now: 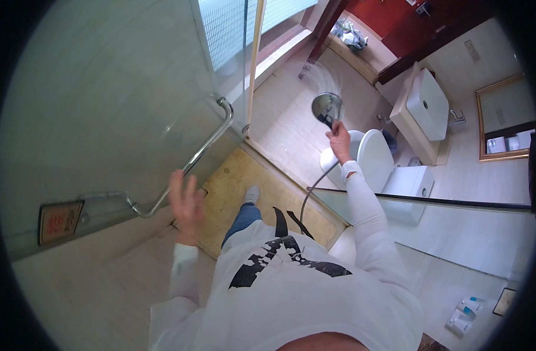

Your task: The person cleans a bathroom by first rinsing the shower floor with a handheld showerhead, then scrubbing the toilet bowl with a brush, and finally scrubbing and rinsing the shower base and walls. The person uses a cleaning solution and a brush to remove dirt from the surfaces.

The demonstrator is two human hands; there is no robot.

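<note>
My right hand (340,142) is closed round the handle of a round chrome shower head (327,109), held out in front of me past the shower threshold. Water (323,77) sprays from it toward the far floor. A grey hose (306,202) hangs from my hand down toward my body. My left hand (186,206), slightly blurred, is raised with its fingers apart, beside the long chrome bar handle (206,142) of the glass shower door (115,88). Whether the fingers touch the bar I cannot tell.
A toilet (375,157) with its lid up stands right of the shower head. Beyond it are a washbasin (427,105) and a gold-framed mirror (502,117). A black-edged glass panel (455,234) runs along my right. A raised threshold (279,167) crosses ahead of the yellowish stone floor (221,181).
</note>
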